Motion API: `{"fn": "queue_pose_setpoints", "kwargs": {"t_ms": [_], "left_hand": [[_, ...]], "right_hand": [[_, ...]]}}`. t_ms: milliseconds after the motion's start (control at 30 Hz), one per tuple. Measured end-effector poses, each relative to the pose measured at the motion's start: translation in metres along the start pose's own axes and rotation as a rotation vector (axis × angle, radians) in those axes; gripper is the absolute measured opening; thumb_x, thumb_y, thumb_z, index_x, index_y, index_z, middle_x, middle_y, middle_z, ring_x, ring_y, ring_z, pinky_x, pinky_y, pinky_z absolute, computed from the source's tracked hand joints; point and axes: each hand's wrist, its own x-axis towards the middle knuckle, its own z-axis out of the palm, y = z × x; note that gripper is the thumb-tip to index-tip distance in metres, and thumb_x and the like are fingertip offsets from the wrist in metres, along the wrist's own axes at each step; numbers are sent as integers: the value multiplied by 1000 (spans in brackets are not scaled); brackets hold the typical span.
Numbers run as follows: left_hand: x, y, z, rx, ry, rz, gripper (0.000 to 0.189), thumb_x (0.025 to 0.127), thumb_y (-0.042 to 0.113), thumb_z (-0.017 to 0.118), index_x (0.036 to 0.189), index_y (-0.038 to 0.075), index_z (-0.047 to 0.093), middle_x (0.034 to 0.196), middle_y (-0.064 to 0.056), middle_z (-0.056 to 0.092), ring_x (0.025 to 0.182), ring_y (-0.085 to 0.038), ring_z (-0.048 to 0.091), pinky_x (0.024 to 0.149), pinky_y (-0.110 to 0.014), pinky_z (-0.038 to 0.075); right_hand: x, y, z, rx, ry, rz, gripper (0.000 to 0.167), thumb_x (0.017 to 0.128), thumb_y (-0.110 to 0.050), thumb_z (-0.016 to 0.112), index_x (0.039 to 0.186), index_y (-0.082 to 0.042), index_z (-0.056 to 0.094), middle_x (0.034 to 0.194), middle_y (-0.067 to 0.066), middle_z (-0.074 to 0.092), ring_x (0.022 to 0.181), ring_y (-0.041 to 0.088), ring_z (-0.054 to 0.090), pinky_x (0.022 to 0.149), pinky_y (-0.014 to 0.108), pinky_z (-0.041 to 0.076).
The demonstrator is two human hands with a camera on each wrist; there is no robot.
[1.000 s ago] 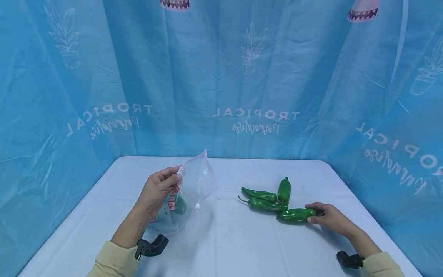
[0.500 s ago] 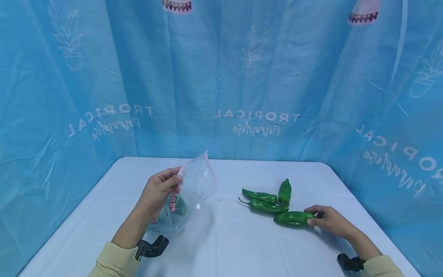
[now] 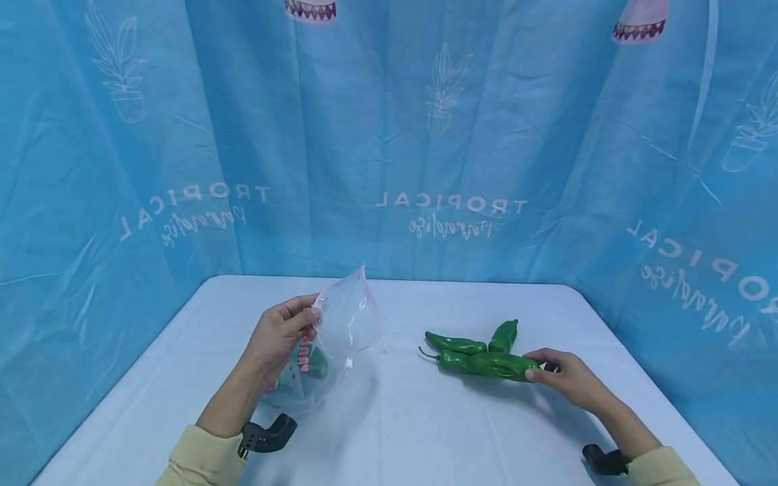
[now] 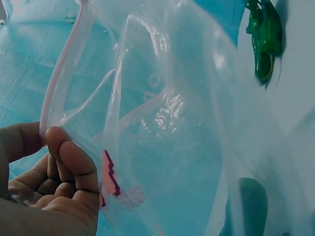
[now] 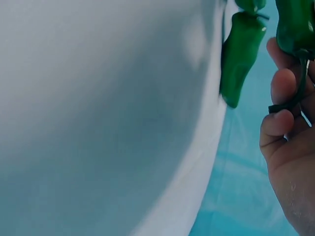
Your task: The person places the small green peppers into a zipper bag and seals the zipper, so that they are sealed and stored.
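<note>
Head view: pinches the pink-edged mouth of one clear bag (image 3: 349, 310) between thumb and fingers of the left hand (image 3: 281, 337), over the left half of the table (image 3: 425, 432). Grips one green pepper (image 3: 513, 368) at the stem end with the right hand (image 3: 562, 374), stem caught between thumb and fingers in the right wrist view. Counts three more peppers right of centre: a stemmed pepper (image 3: 462, 362) lying with stem to the left, a slim pepper (image 3: 454, 343) close behind, and an angled pepper (image 3: 504, 336) pointing toward the far edge. Overlaps the stemmed pepper's right end with the gripped one; cannot tell touching from apart. Shows one dark green shape (image 3: 317, 363) through the bag, beside pink lettering (image 3: 304, 356); cannot tell contents from print there.

Wears two pale sleeves (image 3: 200, 455) and two black wrist devices (image 3: 265, 433), one of each per arm. Works at one white table with rounded far corners, softly shadowed below the bag and right hand. Backs onto creased blue curtain (image 3: 340, 135) behind and on both sides, repeating mirrored TROPICAL Paradise lettering (image 3: 450, 201) three times, white potted-plant outlines (image 3: 446, 91) three times, and two pink shapes (image 3: 310, 11) along the top.
</note>
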Motion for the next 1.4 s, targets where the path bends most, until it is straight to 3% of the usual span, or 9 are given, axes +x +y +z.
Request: {"fn": "queue_pose_setpoints", "kwargs": {"t_ms": [600,967,1400], "left_hand": [[0,-1,0,3,-2,3,45,93,28,59,130,4,53,89,8,60,75,-7,55,81,-21,48],[0,-1,1,9,2,0,45,93,28,60,130,4,53,85,8,59,74,-8,55,79,-22,48],[2,0,1,-5,-2,-1,46,91,29,61,129,5,54,84,8,59,72,-8,54,75,-21,49]], "right_hand": [[-3,-63,7,-14,147,-70,55,80,-52,67,116,-11,64,84,3,61,75,15,50,56,25,42],[-4,-92,13,42,171,-126,48,80,-48,69,113,-12,66,83,3,61,73,16,50,55,25,43],[5,-136,14,35,169,-156,50,79,-48,69,117,-16,64,83,4,62,72,17,51,58,26,45]]}}
